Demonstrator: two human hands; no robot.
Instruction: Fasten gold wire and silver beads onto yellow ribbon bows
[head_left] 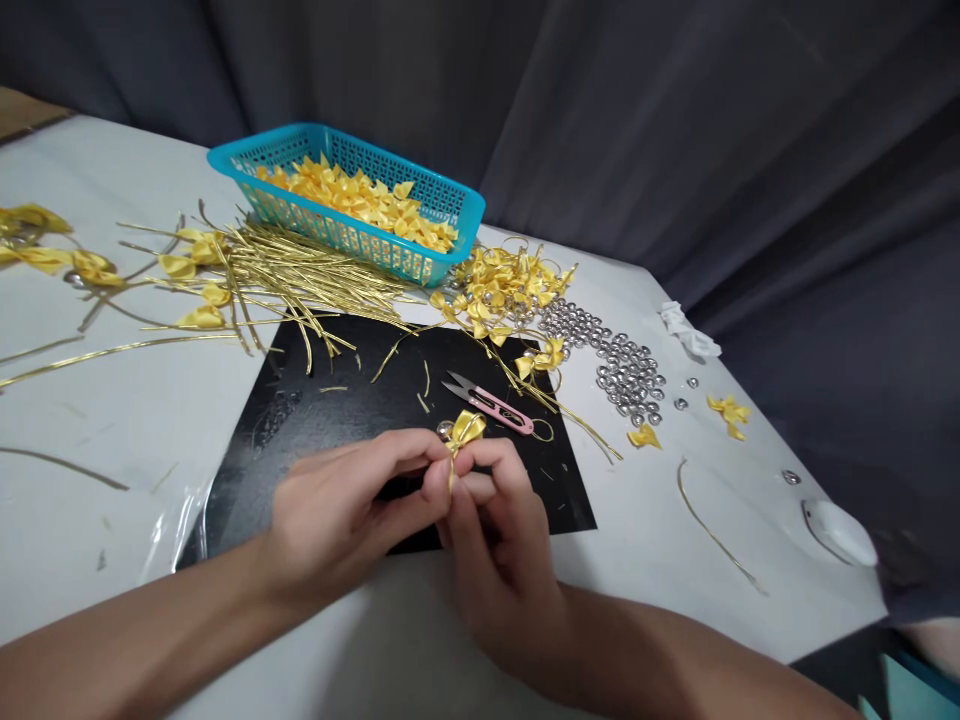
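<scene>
Over the black mat (255, 470), my left hand (360, 490) and my right hand (502, 520) meet at the fingertips. Both are closed in a pinch on a yellow ribbon bow (468, 427) and the gold cord tied at it. A small silver bell (445, 431) sits at the bow's left side. The cord's lower end passes between the thumbs, partly hidden by the fingers. Just beyond the bow lie pink-handled thread snips (491, 403), blades pointing left, touched by neither hand.
A turquoise basket (345, 225) of yellow bows stands at the back. Gold cords (315, 270) are heaped before it. Right of it lie a pile of corded bows (510, 285) and many silver bells (630, 375). A white rounded object (840, 532) rests near the right edge.
</scene>
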